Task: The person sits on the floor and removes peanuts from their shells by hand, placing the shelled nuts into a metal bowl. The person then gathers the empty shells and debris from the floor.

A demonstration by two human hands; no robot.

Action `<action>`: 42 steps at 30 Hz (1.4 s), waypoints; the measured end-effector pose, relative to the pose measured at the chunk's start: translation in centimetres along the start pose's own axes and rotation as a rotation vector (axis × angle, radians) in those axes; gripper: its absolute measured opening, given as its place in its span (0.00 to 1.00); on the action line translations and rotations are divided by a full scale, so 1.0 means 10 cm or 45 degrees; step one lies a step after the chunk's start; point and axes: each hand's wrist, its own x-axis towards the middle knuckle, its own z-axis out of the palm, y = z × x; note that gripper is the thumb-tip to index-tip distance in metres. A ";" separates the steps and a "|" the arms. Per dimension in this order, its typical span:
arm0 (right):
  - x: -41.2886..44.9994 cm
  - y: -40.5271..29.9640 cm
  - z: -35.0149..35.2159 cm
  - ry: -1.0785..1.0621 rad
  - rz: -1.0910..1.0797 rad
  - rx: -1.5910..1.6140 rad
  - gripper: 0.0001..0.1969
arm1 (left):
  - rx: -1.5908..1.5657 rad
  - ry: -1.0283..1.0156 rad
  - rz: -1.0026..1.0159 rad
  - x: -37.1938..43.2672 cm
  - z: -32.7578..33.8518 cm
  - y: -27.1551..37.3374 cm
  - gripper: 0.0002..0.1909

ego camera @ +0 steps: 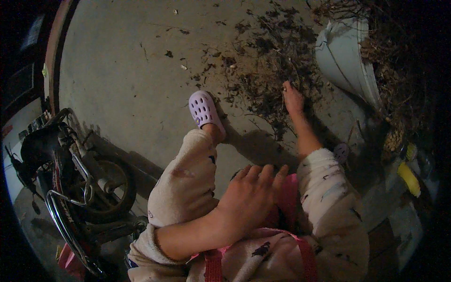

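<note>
My left hand (248, 195) lies across the front of my body, back up and fingers slightly spread, over a dark and pink thing it partly hides. Away from me, my right hand (293, 98) reaches down to the edge of dark, dried plant debris (278, 46) scattered on the concrete floor. Its fingertips are small and dim, so whether they grip a bit of debris is unclear. Both sleeves are pale and fluffy. A lilac perforated clog (202, 107) is on my left foot; another clog (341, 152) shows dimly beside my right sleeve.
A whitish container or sack (343, 58) lies at the upper right beside a heap of dried stalks (398, 67). A yellow object (409, 179) is at the far right. On the left stands a motorcycle or similar vehicle with a wheel (112, 187); a pink object (71, 261) is below it.
</note>
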 end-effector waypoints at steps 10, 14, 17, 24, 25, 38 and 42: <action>0.13 -0.57 -0.37 0.073 0.273 0.216 0.15 | 0.016 0.089 -0.057 -0.05 -0.08 -0.11 0.30; 0.37 -1.17 -0.45 0.110 -0.136 0.284 0.16 | 0.010 0.105 -0.068 -0.11 -0.11 -0.17 0.30; 0.71 -1.64 -0.42 -0.322 -0.214 0.043 0.19 | -0.021 0.106 -0.072 -0.17 -0.15 -0.24 0.30; 1.21 -1.79 0.01 -0.275 -0.426 -0.329 0.27 | -0.108 0.102 -0.083 -0.28 -0.28 -0.36 0.36; 1.21 -1.85 -0.02 -0.372 -0.431 -0.357 0.26 | -0.102 0.096 -0.083 -0.30 -0.28 -0.39 0.38; 0.91 -1.91 0.12 -0.434 -0.307 0.073 0.17 | -0.118 0.091 -0.045 -0.43 -0.32 -0.40 0.41; 0.42 -1.77 -0.18 -0.727 0.408 1.579 0.13 | -0.041 0.087 -0.050 -0.44 -0.28 -0.40 0.39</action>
